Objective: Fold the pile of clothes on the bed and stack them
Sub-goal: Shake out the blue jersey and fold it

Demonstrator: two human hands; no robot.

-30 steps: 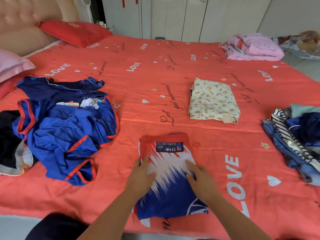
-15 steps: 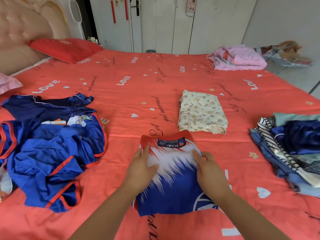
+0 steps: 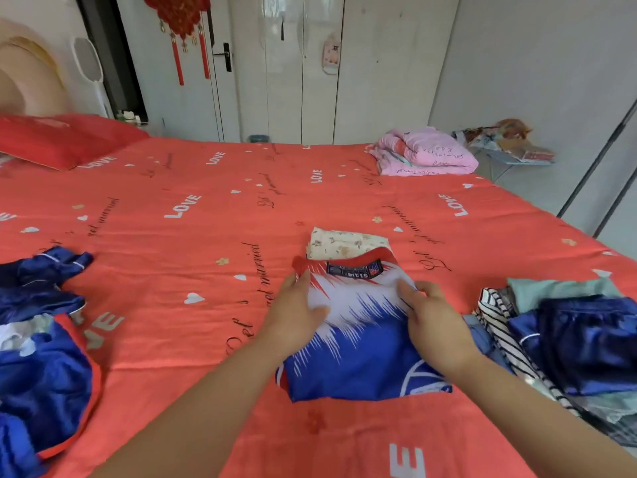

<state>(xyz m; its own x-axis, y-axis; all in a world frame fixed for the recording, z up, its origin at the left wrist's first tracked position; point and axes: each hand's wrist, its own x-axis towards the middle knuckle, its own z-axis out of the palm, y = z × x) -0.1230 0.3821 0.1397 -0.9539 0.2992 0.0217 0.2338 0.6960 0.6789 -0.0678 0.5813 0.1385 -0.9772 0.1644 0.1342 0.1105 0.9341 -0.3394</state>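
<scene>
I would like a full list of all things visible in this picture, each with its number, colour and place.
bed cover: one, red-orange with white LOVE words, under everything
folded jersey: one, red, white and blue, centre
floral garment: one, cream, folded, just behind the jersey, partly hidden
blue pile: one, blue with red trim, unfolded, left edge
mixed pile: one, navy, striped and teal, right edge
pillow: one, red, far left
quilt: one, pink, folded, far right corner
ornament: one, red, hanging top left
left hand: one, holds the jersey's left edge
right hand: one, holds its right edge
</scene>
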